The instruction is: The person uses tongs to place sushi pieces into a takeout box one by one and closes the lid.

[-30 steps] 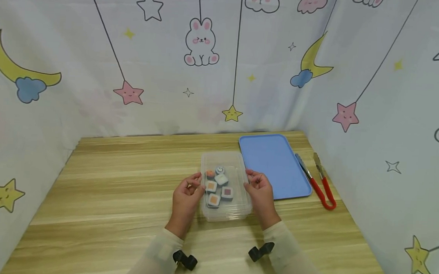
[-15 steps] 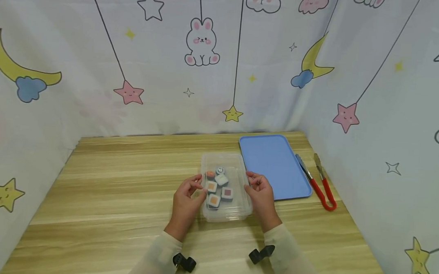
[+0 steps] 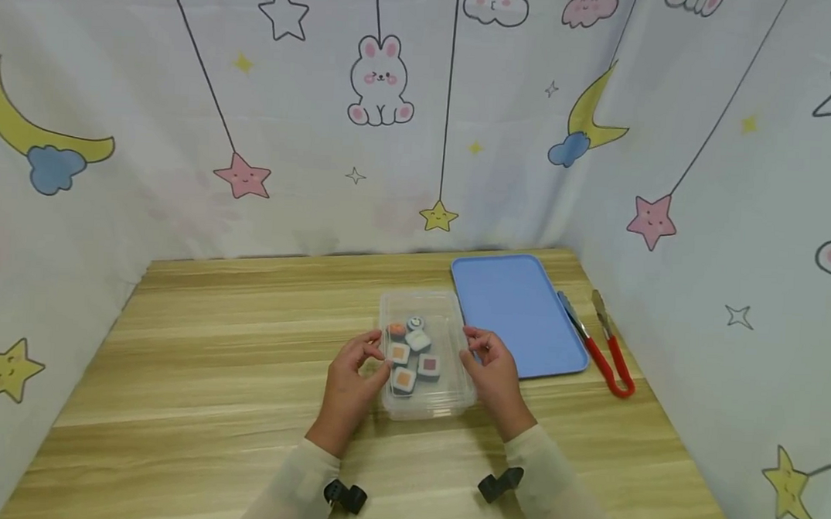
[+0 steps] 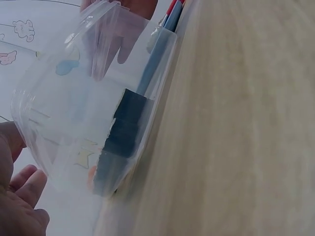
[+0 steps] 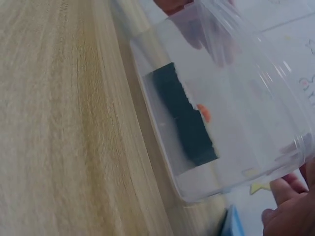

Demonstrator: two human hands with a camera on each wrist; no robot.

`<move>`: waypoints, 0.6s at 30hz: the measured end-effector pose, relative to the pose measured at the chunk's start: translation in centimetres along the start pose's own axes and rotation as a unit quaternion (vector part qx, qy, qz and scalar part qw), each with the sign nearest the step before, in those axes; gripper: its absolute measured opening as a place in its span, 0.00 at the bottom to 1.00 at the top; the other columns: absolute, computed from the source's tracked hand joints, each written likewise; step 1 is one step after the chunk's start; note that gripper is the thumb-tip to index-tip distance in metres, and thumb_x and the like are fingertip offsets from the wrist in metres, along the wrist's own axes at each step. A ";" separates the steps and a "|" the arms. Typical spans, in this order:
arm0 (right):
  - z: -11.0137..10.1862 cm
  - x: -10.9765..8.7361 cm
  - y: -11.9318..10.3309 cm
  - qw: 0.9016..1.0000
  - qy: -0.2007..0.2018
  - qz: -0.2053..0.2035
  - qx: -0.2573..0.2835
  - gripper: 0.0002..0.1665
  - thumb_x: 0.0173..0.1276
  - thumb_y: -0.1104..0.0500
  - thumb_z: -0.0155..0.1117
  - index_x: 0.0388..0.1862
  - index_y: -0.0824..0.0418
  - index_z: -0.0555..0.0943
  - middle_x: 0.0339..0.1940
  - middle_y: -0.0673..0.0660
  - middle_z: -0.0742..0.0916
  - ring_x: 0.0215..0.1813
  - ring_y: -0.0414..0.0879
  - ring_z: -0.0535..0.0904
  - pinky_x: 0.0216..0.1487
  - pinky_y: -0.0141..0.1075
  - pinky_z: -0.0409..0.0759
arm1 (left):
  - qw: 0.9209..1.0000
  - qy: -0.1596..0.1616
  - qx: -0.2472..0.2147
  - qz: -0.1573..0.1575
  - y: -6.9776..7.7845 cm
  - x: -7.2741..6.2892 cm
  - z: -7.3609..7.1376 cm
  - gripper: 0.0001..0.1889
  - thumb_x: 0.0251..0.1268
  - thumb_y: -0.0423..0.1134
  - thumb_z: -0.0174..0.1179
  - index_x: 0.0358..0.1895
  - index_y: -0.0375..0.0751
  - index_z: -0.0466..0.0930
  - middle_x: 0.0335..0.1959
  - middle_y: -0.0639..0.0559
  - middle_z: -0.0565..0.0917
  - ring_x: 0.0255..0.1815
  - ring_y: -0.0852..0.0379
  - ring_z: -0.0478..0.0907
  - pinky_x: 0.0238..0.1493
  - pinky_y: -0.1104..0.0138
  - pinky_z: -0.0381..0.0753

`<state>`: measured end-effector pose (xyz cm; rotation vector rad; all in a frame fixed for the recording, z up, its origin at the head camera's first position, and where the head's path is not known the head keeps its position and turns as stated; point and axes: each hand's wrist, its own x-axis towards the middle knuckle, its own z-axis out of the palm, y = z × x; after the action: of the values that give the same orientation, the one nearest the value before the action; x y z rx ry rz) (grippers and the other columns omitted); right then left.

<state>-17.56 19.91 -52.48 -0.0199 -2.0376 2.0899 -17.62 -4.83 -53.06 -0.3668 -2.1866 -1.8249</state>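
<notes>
In the head view, a clear plastic container (image 3: 444,409) with a clear lid (image 3: 431,300) stands on the table. Several sushi pieces (image 3: 404,380) lie inside, white with orange or dark red centres, one of them orange-topped. The left wrist view shows the dark sides of the sushi rolls (image 4: 129,123) through the wall. My left hand (image 3: 350,384) pinches the lid's left edge between thumb and fingers. On the opposite side, my right hand (image 3: 497,375) pinches the lid's right edge. The right wrist view catches my right hand (image 5: 290,204) low at the rim, fingertips partly hidden.
A blue tray (image 3: 518,310) lies right behind the container on its right side. Beside the tray are metal tongs (image 3: 617,365) with red handles, spread apart. Patterned white curtains (image 3: 310,115) enclose the wooden table (image 3: 245,337) at the back and sides.
Both hands keep to the container's sides, which stays in place with its lid on. My right hand has slid slightly toward the near side, and the left thumb sits a little lower along the rim.
</notes>
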 end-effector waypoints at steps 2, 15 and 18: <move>-0.1 -0.1 -0.2 0.999 -0.007 -0.003 -0.042 0.09 0.67 0.77 0.65 0.41 0.75 0.73 0.65 0.70 0.81 0.71 0.62 0.76 0.66 0.39 0.75 | 0.999 -0.002 0.034 0.000 0.1 -0.1 -0.2 0.07 0.59 0.26 0.74 0.34 0.37 0.83 0.62 0.42 0.83 0.66 0.44 0.79 0.67 0.53 0.74; 1.2 0.7 -4.8 0.871 -0.163 -0.181 -0.426 0.32 0.74 0.54 0.68 0.73 0.64 0.74 0.77 0.64 0.72 0.78 0.63 0.65 0.71 0.62 0.67 | 0.954 -0.148 0.252 0.075 4.0 2.6 1.0 0.21 0.69 0.38 0.66 0.65 0.42 0.81 0.75 0.38 0.70 0.79 0.34 0.60 0.73 0.39 0.63; 2.8 0.8 -4.9 0.799 -0.232 -0.182 -0.524 0.38 0.81 0.49 0.58 0.81 0.66 0.63 0.82 0.66 0.63 0.83 0.64 0.54 0.77 0.62 0.58 | 0.895 -0.223 0.374 0.100 4.2 3.2 2.0 0.28 0.77 0.43 0.58 0.75 0.37 0.71 0.79 0.31 0.62 0.82 0.30 0.51 0.76 0.41 0.57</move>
<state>-18.02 17.29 -47.38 0.6911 -2.8986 0.5653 -19.20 -2.01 -48.40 -0.8419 -2.8055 -0.7231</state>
